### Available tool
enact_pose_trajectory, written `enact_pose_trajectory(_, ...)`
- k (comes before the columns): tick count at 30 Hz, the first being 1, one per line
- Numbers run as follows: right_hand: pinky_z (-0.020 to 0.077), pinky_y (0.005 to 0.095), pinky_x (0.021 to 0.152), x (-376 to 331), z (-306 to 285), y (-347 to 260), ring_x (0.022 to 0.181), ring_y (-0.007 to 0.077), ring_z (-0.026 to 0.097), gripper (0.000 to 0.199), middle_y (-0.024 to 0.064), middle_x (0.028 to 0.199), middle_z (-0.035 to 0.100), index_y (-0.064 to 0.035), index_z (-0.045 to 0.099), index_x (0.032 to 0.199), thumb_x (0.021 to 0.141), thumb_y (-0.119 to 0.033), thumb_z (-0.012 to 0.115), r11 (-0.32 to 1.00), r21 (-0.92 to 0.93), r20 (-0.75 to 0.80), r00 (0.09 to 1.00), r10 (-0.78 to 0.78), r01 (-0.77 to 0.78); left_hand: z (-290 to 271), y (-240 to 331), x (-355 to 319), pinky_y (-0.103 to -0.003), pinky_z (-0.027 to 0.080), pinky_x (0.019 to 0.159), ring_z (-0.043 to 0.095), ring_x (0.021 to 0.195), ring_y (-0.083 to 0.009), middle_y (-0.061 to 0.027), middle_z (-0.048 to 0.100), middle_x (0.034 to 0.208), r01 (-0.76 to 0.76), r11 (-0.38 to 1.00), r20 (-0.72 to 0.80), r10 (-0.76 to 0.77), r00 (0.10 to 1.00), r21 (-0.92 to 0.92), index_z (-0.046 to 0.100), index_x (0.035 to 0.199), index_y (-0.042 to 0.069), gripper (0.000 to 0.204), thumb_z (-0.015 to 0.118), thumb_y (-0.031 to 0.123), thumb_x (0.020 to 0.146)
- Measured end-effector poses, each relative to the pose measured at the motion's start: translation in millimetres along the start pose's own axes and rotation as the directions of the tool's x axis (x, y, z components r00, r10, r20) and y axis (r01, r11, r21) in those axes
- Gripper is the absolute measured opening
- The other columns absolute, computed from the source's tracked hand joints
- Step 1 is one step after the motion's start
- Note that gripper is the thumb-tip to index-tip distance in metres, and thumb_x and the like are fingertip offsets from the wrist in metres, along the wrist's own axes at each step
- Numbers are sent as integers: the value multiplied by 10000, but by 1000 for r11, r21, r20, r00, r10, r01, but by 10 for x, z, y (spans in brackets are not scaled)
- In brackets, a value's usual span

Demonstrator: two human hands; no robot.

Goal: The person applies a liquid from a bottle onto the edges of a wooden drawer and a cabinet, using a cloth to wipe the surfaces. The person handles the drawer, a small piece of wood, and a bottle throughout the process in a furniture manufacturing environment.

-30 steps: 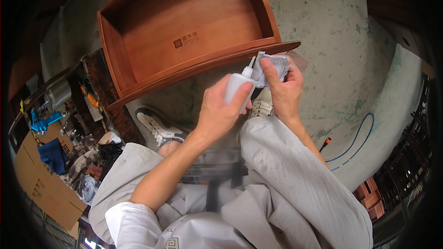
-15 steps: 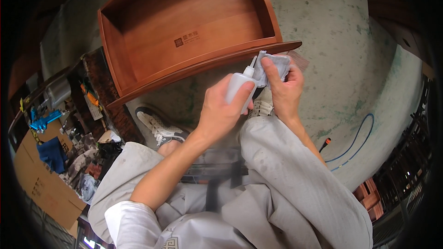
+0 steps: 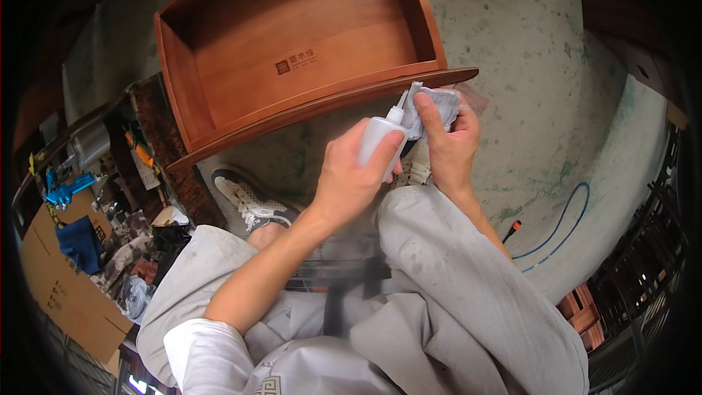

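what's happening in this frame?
A seated person holds a small white squeeze bottle in the left hand, its nozzle tipped against a crumpled grey cloth gripped in the right hand. Both hands hover just in front of a reddish wooden drawer lying on the concrete floor. A sneaker shows below the drawer.

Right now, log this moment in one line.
left hand: grips white squeeze bottle | right hand: holds grey cloth at nozzle | wooden drawer: on floor

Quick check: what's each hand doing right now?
Left hand: closed around a small white plastic squeeze bottle.
Right hand: closed on a crumpled grey cloth.
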State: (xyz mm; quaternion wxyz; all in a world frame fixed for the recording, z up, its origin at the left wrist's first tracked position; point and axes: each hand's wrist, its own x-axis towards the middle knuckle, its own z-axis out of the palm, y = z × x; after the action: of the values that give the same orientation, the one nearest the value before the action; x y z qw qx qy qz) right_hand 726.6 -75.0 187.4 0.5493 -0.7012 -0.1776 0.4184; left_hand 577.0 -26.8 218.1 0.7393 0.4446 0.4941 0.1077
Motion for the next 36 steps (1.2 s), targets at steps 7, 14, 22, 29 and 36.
enact_pose_trajectory(7,449,225,650,-5,15,26,716,38,530,210,-41,802,642,-38,679,930,931,-221,783,1000,3,-11,1000,-22,22,-19,-2,-12,-252,487,615,606,642,-96,-36,672,745,4,1000,-7,-4,1000,-21,639,1039,10,291,610,299,1041)
enact_pose_trajectory(14,453,224,649,-5,49,19,716,35,537,202,-34,812,654,-34,675,930,937,-209,776,999,43,-18,1000,-1,2,-54,8,-44,-251,497,625,612,649,-98,-41,678,752,-16,1000,-50,17,999,13,635,1037,5,311,621,316,1036)
enact_pose_trajectory(22,471,220,670,-21,128,-41,733,43,577,216,-16,871,688,-30,682,976,936,-220,778,996,68,2,998,62,-62,-280,-25,-65,-260,507,632,621,655,-114,-59,683,762,-150,986,-99,156,983,70,628,1033,4,354,641,358,1021)
enact_pose_trajectory(29,473,233,685,-28,93,-55,749,42,569,224,-19,869,681,-28,670,973,931,-219,781,996,67,-14,998,60,-59,-300,-37,-58,-259,506,643,619,665,-117,-62,682,768,-186,982,-50,187,981,25,622,1025,7,341,647,348,1020)
enact_pose_trajectory(36,467,226,686,-50,173,-135,758,43,565,233,-21,874,677,-25,675,984,929,-225,783,997,40,-26,997,73,-72,-269,-118,-19,-255,497,639,612,659,-105,-54,681,762,-174,983,-35,176,984,58,625,1011,10,312,649,320,1019)
